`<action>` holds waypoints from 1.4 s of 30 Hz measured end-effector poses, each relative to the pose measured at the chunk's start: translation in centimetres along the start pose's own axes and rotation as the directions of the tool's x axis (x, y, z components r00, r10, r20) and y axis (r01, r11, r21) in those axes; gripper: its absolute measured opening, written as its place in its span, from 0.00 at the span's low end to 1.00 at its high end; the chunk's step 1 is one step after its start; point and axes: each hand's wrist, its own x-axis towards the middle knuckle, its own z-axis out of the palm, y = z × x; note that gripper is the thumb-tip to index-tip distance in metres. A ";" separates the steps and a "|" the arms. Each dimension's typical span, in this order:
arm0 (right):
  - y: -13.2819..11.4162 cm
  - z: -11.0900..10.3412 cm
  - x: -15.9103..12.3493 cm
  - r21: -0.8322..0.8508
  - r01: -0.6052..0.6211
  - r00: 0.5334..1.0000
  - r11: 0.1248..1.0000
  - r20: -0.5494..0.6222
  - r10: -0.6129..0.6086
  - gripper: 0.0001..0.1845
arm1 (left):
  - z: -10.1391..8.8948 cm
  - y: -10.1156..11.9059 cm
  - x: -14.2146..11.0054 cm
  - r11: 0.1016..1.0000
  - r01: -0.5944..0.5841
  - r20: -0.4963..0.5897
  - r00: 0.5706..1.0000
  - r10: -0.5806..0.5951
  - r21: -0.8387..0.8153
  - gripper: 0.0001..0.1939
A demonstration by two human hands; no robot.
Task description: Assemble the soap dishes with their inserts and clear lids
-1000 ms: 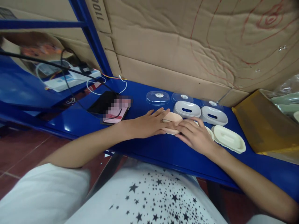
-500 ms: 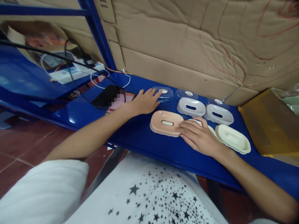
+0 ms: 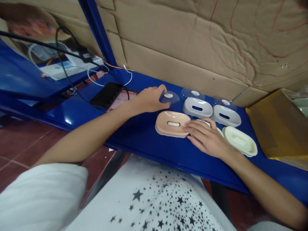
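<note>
Head view: a blue bench (image 3: 141, 138) runs beneath both hands. A cardboard box (image 3: 271, 128) stands beyond the right hand (image 3: 208, 139), to its right. The pink dish (image 3: 165, 119) lies flat on the bench between the hands, below the left hand (image 3: 150, 98), with its right end at the right hand's fingertips. Those fingers lie side by side, angled across that end; whether finger and thumb pinch the rim cannot be told. A cream dish (image 3: 240, 140) sits to the right of the right hand, and two white dishes lie beyond it. The clear lid (image 3: 175, 100) is flat just beside the left hand, whose fingers curve near its left end with the thumb apart; whether they grip it cannot be told.

For good handling, the right hand seems best kept light and low, enough to steady the pink dish without tipping or sliding it into its neighbour. The left hand would do well to take the lid by its rim rather than by the round label (image 3: 168, 95), with even pressure, as thin clear plastic may flex or smudge. Keeping it level, and the left wrist clear of the cable (image 3: 128, 93) beside it, should avoid a snag.
</note>
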 end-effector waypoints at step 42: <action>0.8 -0.1 -0.3 -0.016 -0.153 0.988 0.988 -0.006 0.153 0.36 | -0.7 1.1 -3.1 0.759 -0.558 0.245 0.727 0.642 -0.334 0.33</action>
